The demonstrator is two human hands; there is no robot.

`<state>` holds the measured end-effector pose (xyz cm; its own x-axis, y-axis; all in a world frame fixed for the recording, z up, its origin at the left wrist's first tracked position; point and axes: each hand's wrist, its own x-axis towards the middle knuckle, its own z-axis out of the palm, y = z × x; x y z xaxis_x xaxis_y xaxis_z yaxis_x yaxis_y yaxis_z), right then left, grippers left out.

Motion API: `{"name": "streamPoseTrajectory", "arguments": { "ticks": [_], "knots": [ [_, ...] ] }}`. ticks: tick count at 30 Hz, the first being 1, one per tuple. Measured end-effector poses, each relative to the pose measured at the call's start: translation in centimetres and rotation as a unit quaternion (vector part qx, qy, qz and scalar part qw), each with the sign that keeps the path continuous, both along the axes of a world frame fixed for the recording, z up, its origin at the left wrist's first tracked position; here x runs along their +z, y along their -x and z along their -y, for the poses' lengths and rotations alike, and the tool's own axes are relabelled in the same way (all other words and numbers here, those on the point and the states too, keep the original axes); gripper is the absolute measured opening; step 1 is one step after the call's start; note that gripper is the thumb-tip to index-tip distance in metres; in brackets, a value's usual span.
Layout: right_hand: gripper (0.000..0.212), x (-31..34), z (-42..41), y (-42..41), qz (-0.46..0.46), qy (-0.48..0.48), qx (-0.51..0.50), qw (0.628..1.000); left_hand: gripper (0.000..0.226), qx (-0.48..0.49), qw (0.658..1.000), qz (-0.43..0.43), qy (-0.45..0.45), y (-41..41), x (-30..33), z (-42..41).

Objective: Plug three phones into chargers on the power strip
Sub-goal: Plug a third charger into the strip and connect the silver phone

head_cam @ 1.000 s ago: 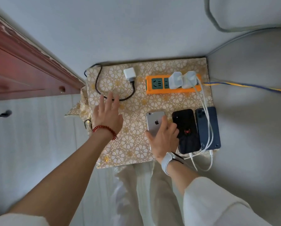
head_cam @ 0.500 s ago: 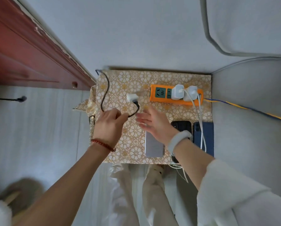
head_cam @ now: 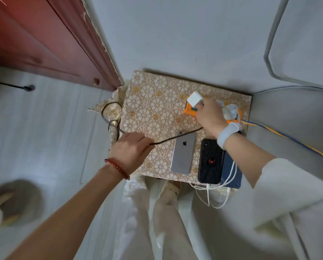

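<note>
Insp. note, head view. R hand (head_cam: 210, 117) grasps the white charger block (head_cam: 194, 98) between fingertips and thumb, holding it just above the free end of the orange power strip (head_cam: 189, 111); prongs not visible, so seating cannot be confirmed, and it looks not yet pushed home. L hand (head_cam: 130, 148) is curled round the dark cable (head_cam: 175, 138), which runs from that fist across the top of the silver phone (head_cam: 183, 152) toward the R hand. Two other white chargers (head_cam: 231, 111) sit in the strip behind the R wrist, their white cables (head_cam: 230, 173) trailing over the black phone (head_cam: 210, 161) and blue phone (head_cam: 231, 169); the plug ends at those phones are not clear. All three phones lie face down, side by side, on the patterned cloth (head_cam: 151, 102) at the near edge of the stand. Handling, as judged: charger block is small, light, rigid, smooth plastic, likely slippery; best gripped on its flat sides, pressed straight in, w/ no twist on the prongs. Strip is light and may slide under push, so brace req'd. Cable is limp, springy in its coils; hold near the connector, not mid-run. Phone is stiff, glass-fronted, fragile; steady by the edges when inserting the plug. Est. progress: 3rd charger in hand, 3rd phone not yet connected.
</note>
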<state>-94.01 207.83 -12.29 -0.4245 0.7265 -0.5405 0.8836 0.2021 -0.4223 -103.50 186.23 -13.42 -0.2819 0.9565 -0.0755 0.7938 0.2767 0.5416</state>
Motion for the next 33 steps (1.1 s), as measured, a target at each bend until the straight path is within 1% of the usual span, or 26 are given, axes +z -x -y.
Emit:
{"name": "streamPoseTrajectory", "arguments": {
  "ticks": [1, 3, 5, 7, 9, 11, 14, 18, 22, 24, 28, 33],
  "knots": [
    [0.025, 0.3, -0.8, -0.2, 0.030, -0.050, 0.043, 0.997, 0.030, 0.005, 1.000, 0.009, 0.007, 0.2, -0.4, 0.4],
    [0.027, 0.8, -2.4, -0.5, 0.073, -0.139, 0.115, 0.981, 0.033, 0.053, 0.998, 0.031, 0.027, 0.6, -1.1, 1.3],
    [0.023, 1.0, -3.9, -0.9, 0.099, -0.198, 0.155, 0.963, 0.027, 0.101, 0.993, 0.045, 0.046, 1.0, -1.6, 2.4],
    [0.022, 1.0, -4.9, -0.9, 0.137, -0.207, 0.205, 0.947, 0.022, 0.112, 0.991, 0.050, 0.055, 1.0, -1.9, 2.9],
    [0.018, 0.5, -5.3, -0.8, 0.173, -0.183, 0.275, 0.928, 0.023, 0.106, 0.991, 0.060, 0.057, 0.9, -2.0, 2.5],
    [0.015, 0.1, -5.5, -0.6, 0.197, -0.161, 0.315, 0.914, 0.024, 0.109, 0.991, 0.062, 0.051, 0.7, -2.1, 1.8],
    [0.015, -0.3, -5.8, -0.5, 0.201, -0.157, 0.316, 0.914, 0.022, 0.121, 0.990, 0.062, 0.038, 0.4, -2.0, 1.2],
    [0.023, -0.2, -6.0, -0.8, 0.178, -0.150, 0.278, 0.932, 0.022, 0.129, 0.989, 0.062, 0.039, 0.2, -2.2, 1.5],
    [0.024, -0.1, -5.6, -0.4, 0.179, -0.148, 0.262, 0.937, 0.026, 0.132, 0.988, 0.066, 0.050, 0.0, -2.4, 1.9],
    [0.023, 0.0, -5.1, -0.4, 0.190, -0.161, 0.272, 0.929, 0.027, 0.137, 0.987, 0.072, 0.052, 0.0, -2.4, 1.9],
    [0.023, 0.1, -4.1, -0.8, 0.227, -0.198, 0.305, 0.903, 0.028, 0.147, 0.985, 0.081, 0.049, -0.1, -2.4, 1.7],
    [0.023, -0.1, -3.9, -1.2, 0.232, -0.206, 0.315, 0.897, 0.026, 0.148, 0.985, 0.080, 0.045, 0.3, -2.3, 1.4]
  ]
}}
